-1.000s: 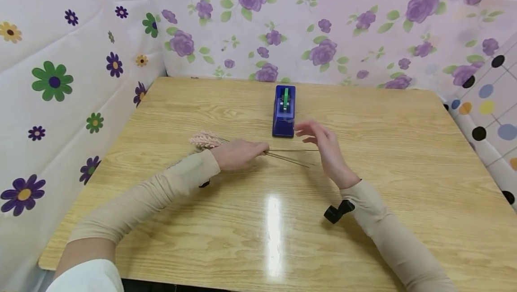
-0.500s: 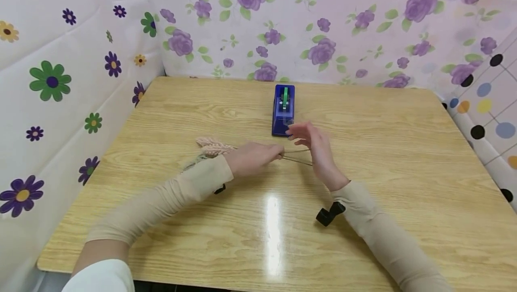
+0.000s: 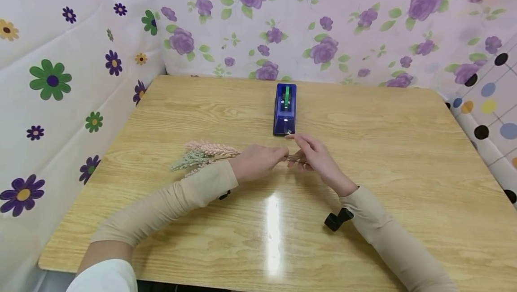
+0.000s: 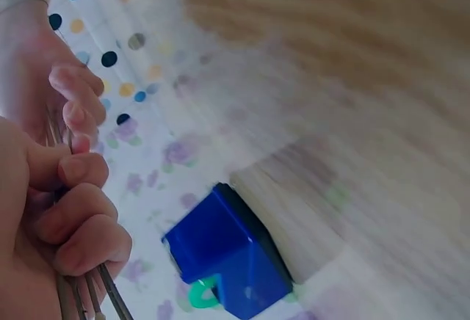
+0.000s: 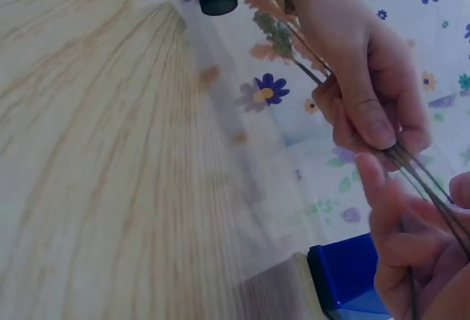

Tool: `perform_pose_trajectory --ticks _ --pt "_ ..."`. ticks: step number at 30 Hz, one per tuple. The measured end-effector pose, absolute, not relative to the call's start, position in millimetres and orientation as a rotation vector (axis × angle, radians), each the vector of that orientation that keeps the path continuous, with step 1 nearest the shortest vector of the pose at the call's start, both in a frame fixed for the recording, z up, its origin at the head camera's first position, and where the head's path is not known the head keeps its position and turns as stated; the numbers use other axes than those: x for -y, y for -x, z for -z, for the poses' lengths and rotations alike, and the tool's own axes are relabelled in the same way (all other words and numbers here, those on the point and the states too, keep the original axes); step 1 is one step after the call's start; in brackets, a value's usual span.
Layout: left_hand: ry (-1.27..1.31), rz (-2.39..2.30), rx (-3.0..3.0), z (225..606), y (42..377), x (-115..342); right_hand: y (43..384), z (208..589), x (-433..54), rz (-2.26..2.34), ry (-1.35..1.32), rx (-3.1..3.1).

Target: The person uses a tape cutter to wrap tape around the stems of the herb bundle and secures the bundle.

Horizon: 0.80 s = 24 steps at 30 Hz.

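Observation:
My left hand (image 3: 258, 162) grips a small bunch of artificial flower stalks by its thin stems (image 5: 433, 195). Their fluffy heads, pink (image 3: 212, 148) and pale green (image 3: 194, 160), point left past the sleeve. On the right, my right hand (image 3: 317, 157) has its lower fingers (image 4: 77, 114) curled round the free stem ends. Its index finger reaches toward the front of a blue tape dispenser (image 3: 284, 110) with a green roll core. A small shiny bit, perhaps tape, shows at that fingertip; I cannot tell whether it is stuck there. The stems inside the left fist are hidden.
The wooden table (image 3: 383, 148) extends around both hands. Flowered cloth (image 3: 323, 23) hangs behind it and at the left, with dotted cloth at the right. A black wrist camera (image 3: 338, 219) sticks out under the right sleeve.
My left hand has moved right with the stalks, bringing the stems to the right hand. The right hand's lower fingers have curled round the stem ends. The dispenser stays in place.

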<state>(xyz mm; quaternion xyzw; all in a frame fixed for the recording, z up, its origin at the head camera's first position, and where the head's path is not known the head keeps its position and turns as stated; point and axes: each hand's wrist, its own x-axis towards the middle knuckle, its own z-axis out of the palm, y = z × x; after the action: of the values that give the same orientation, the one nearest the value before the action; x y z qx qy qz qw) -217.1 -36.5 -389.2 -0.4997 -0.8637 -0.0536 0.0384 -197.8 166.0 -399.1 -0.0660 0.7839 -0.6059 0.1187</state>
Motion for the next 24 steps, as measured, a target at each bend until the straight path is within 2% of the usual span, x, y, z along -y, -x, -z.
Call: perform_pose_trajectory --ticks 5,14,24 --pt "1.479 0.182 2.591 387.4 210.2 33.7 193.0 391.4 -165.4 1.731 0.172 -2.388" --pt "1.547 0.146 2.662 384.9 211.1 28.6 196.0 399.3 -167.7 1.706 0.206 -2.482" --pt "1.455 0.283 2.798 385.4 210.3 27.1 204.8 401.3 -193.7 2.116 0.284 -2.409"
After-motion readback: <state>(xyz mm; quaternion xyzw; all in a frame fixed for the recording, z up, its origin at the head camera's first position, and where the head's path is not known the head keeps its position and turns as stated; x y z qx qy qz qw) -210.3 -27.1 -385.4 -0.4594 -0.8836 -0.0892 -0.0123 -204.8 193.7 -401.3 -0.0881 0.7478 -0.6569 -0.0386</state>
